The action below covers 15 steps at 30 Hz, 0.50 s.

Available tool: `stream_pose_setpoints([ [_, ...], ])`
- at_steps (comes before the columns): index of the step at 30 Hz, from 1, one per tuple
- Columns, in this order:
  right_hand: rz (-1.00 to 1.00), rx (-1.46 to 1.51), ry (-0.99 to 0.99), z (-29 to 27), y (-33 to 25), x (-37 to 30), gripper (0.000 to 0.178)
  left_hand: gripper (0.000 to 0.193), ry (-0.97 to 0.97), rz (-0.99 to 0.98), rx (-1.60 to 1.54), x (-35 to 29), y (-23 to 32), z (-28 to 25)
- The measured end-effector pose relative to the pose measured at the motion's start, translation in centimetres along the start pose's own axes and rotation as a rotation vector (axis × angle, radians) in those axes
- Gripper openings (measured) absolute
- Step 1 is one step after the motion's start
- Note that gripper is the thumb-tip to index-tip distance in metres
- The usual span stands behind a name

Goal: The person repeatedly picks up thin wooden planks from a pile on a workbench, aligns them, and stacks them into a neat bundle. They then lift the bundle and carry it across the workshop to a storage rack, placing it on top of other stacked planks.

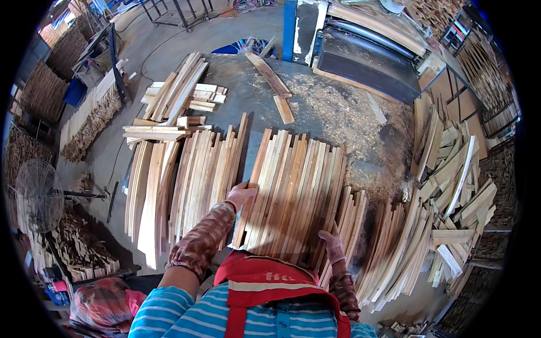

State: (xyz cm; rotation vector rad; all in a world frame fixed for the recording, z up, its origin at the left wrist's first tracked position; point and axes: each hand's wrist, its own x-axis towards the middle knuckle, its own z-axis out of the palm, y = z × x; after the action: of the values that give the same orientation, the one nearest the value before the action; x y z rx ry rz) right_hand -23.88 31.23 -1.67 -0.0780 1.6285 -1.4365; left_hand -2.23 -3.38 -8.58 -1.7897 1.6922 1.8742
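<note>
A row of long wooden strips (293, 191) lies side by side in front of me, running away from my body. My left hand (241, 195), in a pale pink glove, is flat against the left edge of this row with its fingers extended. At the near right edge, my right hand (333, 244) is also gloved; its thumb stands apart and a finger points away from me along the strips. The row lies between my two hands. Some fingers of both hands are hidden against the wood.
More wooden strips (200, 174) lie to the left, and a smaller bundle (352, 217) sits on the right. Loose offcuts (456, 186) pile up at the far right. Beyond stands a machine with a dark sloping bed (366, 56), near scattered wood shavings (360, 112). A fan (39, 194) stands at left.
</note>
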Motion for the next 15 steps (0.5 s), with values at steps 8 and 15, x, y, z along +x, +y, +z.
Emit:
stream_pose_setpoints([
  [8,0.003,-0.006,0.061,1.0,0.9,0.6,0.083,0.069,0.097,0.049,0.157,-2.7,1.8,0.2],
  [15,0.015,0.003,0.161,1.1,1.4,0.7,0.079,0.057,0.077,0.161,0.205,-3.5,1.6,0.6],
])
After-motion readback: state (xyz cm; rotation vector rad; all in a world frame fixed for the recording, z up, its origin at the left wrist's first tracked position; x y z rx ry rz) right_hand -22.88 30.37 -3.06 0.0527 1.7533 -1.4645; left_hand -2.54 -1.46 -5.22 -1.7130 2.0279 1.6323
